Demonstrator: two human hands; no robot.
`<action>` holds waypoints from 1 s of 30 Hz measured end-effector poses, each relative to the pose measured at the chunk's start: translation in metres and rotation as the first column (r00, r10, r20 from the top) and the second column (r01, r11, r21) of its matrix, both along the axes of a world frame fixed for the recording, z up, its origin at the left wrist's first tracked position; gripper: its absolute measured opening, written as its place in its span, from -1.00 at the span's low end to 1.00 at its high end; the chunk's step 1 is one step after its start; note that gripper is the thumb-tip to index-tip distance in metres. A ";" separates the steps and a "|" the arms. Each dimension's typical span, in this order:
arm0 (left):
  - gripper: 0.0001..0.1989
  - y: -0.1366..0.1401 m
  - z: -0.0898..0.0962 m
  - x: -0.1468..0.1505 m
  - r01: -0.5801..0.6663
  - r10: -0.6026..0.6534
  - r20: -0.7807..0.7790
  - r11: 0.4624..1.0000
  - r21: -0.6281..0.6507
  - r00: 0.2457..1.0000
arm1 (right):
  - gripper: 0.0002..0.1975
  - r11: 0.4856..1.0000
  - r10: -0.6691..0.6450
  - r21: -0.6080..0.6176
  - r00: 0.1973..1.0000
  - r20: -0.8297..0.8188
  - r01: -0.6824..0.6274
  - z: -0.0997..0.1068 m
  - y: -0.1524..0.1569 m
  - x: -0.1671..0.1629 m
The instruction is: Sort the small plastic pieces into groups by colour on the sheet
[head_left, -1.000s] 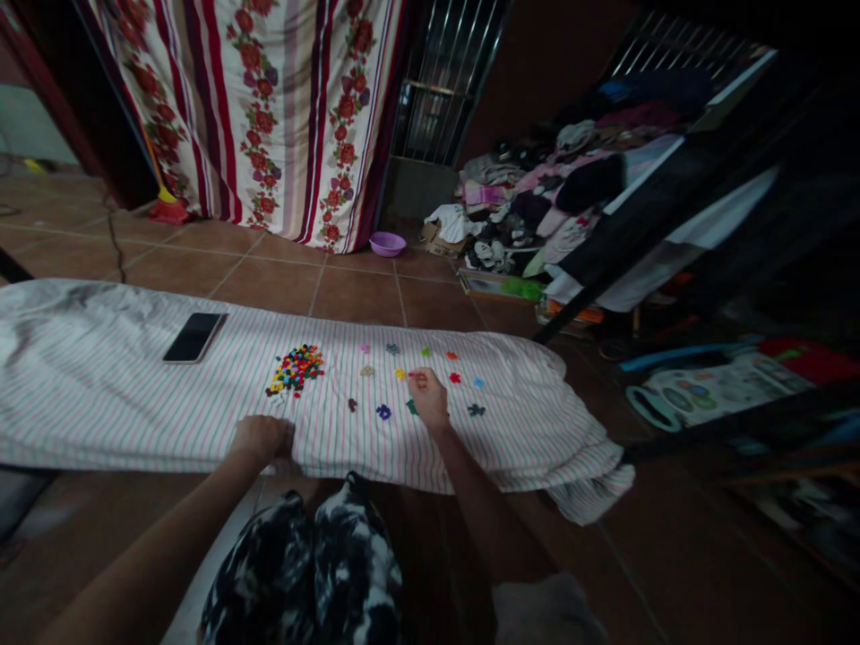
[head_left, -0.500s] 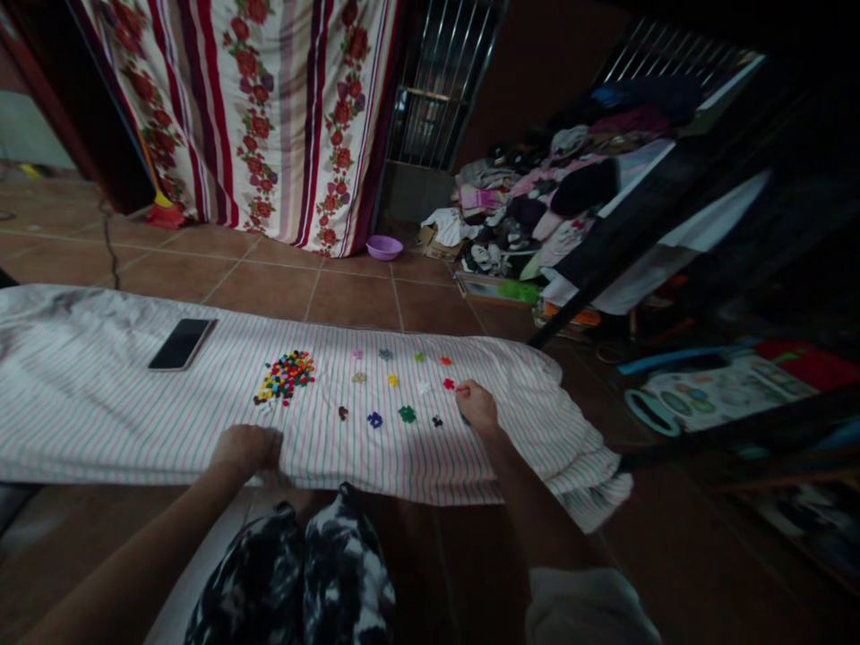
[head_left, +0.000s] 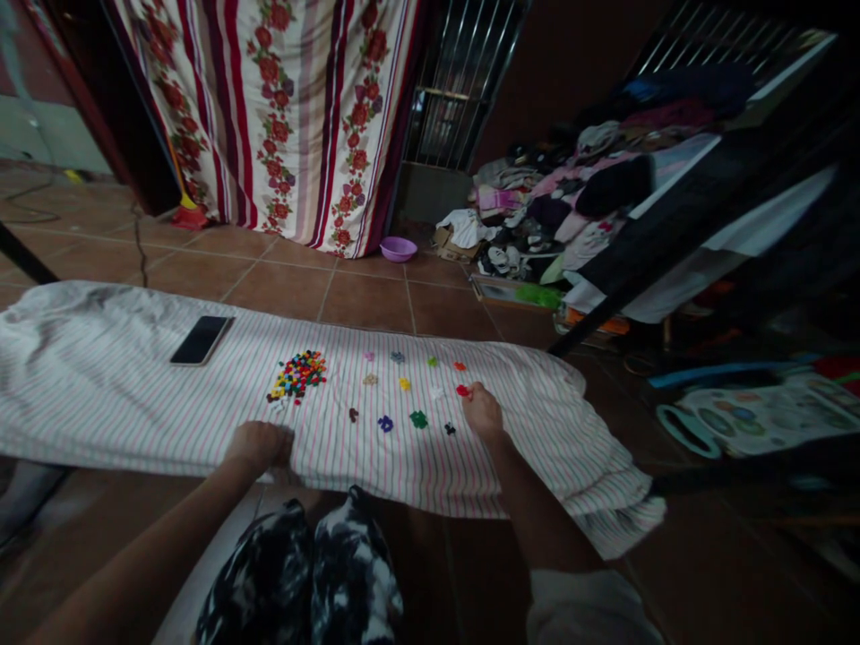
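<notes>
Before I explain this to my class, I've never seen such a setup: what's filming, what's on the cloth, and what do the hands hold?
There is no machine at work here: one camera, worn on a person's head, looks forward and down. On the striped cloth lie a phone, a mixed-color heap of small pieces and little single-color clusters. The left hand rests at the cloth's near edge; the right hand is at the red pieces. Whether either holds anything, I can't tell.

Multicoloured pieces, striped white cloth
</notes>
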State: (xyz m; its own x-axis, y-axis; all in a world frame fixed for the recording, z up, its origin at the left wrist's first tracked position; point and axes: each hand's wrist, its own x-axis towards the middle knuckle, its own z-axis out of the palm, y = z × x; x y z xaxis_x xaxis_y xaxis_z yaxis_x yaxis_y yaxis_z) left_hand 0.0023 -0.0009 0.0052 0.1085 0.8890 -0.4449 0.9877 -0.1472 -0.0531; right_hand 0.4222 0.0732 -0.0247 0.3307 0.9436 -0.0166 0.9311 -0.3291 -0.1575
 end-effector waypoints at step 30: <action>-0.65 -0.038 -0.005 -0.013 0.105 -0.068 -0.131 0.947 0.304 0.989 | -0.65 0.908 -0.075 0.375 0.953 -0.294 0.187 -0.009 -0.059 0.070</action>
State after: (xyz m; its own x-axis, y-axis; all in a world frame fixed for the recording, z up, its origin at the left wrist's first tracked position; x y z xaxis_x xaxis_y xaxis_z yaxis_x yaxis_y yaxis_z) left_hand -0.0109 -0.0386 -0.0003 0.1550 0.9742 -0.1643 0.9559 -0.1899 -0.2241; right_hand 0.4922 0.0143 -0.0341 0.4874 0.8390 0.2418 0.7881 -0.3035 -0.5356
